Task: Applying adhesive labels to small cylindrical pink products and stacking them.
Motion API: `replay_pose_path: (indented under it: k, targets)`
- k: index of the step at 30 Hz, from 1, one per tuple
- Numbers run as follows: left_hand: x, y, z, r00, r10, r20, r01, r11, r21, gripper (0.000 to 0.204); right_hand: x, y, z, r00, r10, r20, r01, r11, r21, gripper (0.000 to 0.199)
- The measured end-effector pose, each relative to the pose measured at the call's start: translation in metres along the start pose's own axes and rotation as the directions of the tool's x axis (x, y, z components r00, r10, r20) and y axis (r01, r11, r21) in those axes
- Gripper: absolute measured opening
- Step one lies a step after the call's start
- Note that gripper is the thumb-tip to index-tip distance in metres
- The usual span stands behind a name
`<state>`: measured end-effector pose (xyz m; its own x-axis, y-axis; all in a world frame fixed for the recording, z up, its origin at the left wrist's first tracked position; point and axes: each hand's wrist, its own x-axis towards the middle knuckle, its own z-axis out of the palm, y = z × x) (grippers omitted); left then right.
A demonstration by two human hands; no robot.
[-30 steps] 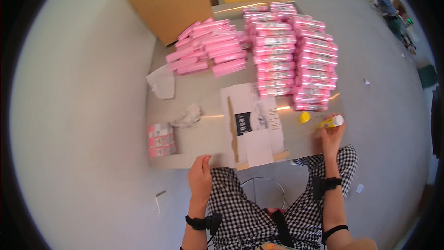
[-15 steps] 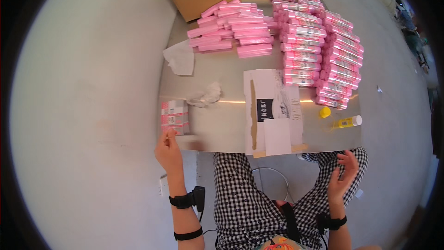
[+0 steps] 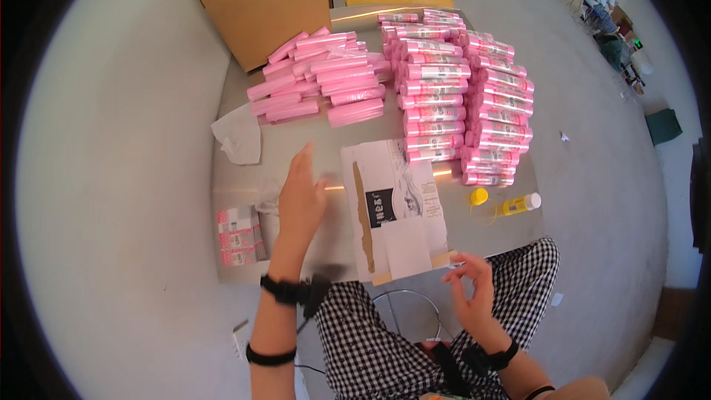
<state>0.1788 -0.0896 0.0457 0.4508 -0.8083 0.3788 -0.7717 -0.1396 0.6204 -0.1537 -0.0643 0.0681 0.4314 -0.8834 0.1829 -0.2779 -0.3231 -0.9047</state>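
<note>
And here's the left grip (image 3: 302, 196) out over the bench (image 3: 474, 233), nothing in it that shows, fingers long and together, thumb well off to the right: a wide shape. Crumpled tissue (image 3: 268, 204) peeks out just left of it; whether they touch, I can't tell. Straight ahead of those fingertips, a little apart, are the plain rolls (image 3: 318, 78), pink and loosely heaped. For handling, the near edge of that heap looks the safest pick: round the middle of one roll and straight up, since tugging from underneath could set the lot sliding. Nearer and to the left of this grip sit the paper bundles (image 3: 241, 237); I'd carry the wrist strap (image 3: 285, 289) high past them, as its box could snag. Over to the right grip (image 3: 472, 292), apparently empty, fingers half curled, a narrower gap to the thumb, by the near right corner of the cardboard (image 3: 404, 218); contact there is unclear. A light press would be enough to steady that sheet. Ahead and right of the right grip come the yellow cap (image 3: 479, 196) and yellow bottle (image 3: 515, 207), so the knuckles want room. Farther ahead, labelled rolls (image 3: 437, 96) rise in two columns, easily nudged.
</note>
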Motion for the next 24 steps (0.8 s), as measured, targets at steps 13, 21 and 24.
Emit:
replay_pose_path:
  k: [13, 21, 24]
  targets:
    - [0.110, -0.037, 0.073, 0.978, 0.034, 0.204, -0.087, 0.963, 0.254, 0.032, -0.002, -0.003, -0.011, 0.991, 0.133, -0.004, -0.133, 0.991, -0.004, 0.043]
    - [-0.042, 0.055, -0.041, 0.701, -0.339, 0.628, 0.698, 0.508, -0.505, 0.039, -0.012, -0.040, -0.022, 0.978, 0.208, 0.004, -0.194, 0.903, 0.383, 0.056]
    - [-0.124, 0.116, -0.086, 0.525, -0.246, 0.815, 0.830, -0.063, -0.554, 0.042, -0.011, -0.064, -0.025, 0.964, 0.169, 0.206, -0.251, 0.835, 0.490, 0.071]
